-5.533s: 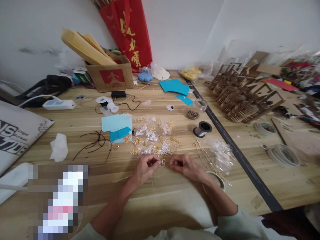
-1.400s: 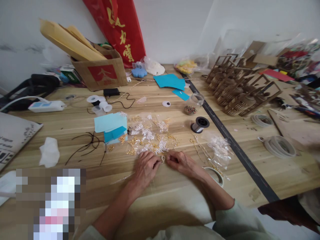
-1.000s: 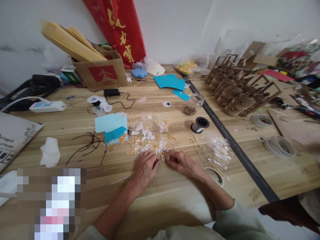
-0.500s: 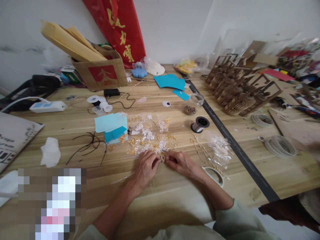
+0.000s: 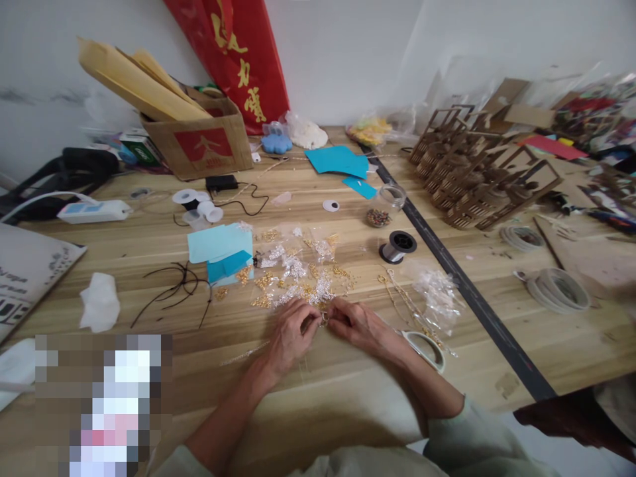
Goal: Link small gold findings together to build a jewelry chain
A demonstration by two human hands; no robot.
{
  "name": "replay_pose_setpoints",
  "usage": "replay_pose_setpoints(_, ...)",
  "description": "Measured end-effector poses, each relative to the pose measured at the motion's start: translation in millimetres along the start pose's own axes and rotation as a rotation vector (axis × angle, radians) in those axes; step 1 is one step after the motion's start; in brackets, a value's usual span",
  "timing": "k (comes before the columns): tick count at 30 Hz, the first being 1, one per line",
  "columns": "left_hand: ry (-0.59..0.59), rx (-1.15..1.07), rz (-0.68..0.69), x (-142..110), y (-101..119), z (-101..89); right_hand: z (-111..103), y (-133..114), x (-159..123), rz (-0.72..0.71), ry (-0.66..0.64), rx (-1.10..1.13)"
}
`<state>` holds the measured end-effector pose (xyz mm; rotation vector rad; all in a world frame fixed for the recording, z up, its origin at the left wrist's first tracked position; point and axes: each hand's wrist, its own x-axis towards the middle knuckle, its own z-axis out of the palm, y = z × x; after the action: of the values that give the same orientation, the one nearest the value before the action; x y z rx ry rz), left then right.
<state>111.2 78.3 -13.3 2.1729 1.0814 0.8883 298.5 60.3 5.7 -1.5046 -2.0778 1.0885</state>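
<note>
My left hand [image 5: 294,332] rests near the table's front, thumb and index finger pinched at a small metal ring-shaped piece [image 5: 324,319]. From the other side, my right hand [image 5: 356,323] closes its fingertips on the same piece, partly covering it. A fine thread [image 5: 304,368] hangs below my left hand. Just beyond my fingers lie loose silver beads [image 5: 298,291] and gold beads [image 5: 262,301], some in or on clear bags. A thin chain [image 5: 243,355] lies left of my left wrist; a white tape roll [image 5: 426,350] sits beside my right forearm.
Behind the beads stand a wire spool [image 5: 397,247] and a jar of beads [image 5: 385,207]. Gold chains [image 5: 397,291] and a clear bag [image 5: 437,291] lie to the right. Black cords [image 5: 179,291] and blue paper [image 5: 213,245] are left; wooden lantern-like frames [image 5: 477,175] stand back right.
My right fingertips have shifted slightly left and cover more of the ring-shaped piece. My left fingers have moved only a little. Everything on the table stays in place.
</note>
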Motion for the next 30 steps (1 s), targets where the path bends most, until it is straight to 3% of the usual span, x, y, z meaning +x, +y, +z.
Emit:
replay_pose_setpoints(10, 0.008, -0.079, -0.033, 0, 3, -0.7, -3, -8, -2, -0.047, -0.003, 0.049)
replay_pose_setpoints(21, 0.031, -0.106, -0.003, -1, 5, 0.0, 5, -1, 3, -0.058, 0.02, 0.096)
replay_pose_setpoints(26, 0.061, -0.092, -0.029, -2, 3, -0.8, 4, 3, 4, -0.048, 0.036, 0.167)
replay_pose_setpoints(30, 0.017, -0.01, -0.013, -4, 1, -1.5, 3, 7, 6, -0.022, 0.042, 0.286)
